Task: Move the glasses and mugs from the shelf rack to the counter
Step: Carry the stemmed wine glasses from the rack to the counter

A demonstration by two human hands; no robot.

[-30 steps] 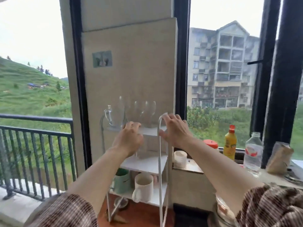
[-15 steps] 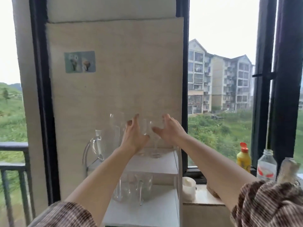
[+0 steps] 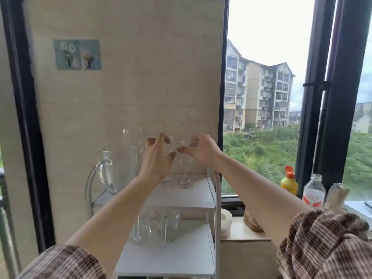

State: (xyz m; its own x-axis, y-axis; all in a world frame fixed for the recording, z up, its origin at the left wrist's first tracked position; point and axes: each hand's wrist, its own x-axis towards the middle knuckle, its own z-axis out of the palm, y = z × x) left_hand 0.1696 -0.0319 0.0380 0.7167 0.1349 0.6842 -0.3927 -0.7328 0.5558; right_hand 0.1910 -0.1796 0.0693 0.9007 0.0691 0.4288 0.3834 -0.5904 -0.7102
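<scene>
A white shelf rack (image 3: 187,200) stands against a beige panel. On its top tier stand two clear stemmed glasses: the left stemmed glass (image 3: 166,180) and the right stemmed glass (image 3: 185,174). My left hand (image 3: 156,160) curls round the bowl of the left one, and my right hand (image 3: 201,152) curls round the bowl of the right one. Both glass feet are on the shelf. A tall clear glass (image 3: 131,150) and a glass pitcher (image 3: 108,172) stand further left. Two clear glasses (image 3: 141,228) (image 3: 168,226) sit on the tier below.
The counter (image 3: 241,235) runs right of the rack under the window. On it are a white cup (image 3: 225,219), a jar (image 3: 251,223), a yellow bottle (image 3: 289,183), a clear bottle (image 3: 314,193) and a wrapped item (image 3: 337,198). The rack's side rail (image 3: 217,190) rises beside my right wrist.
The view has drawn closer to the rack. Both hands rose from the rack's front edge to the top tier and their fingers have curled round the two stemmed glasses.
</scene>
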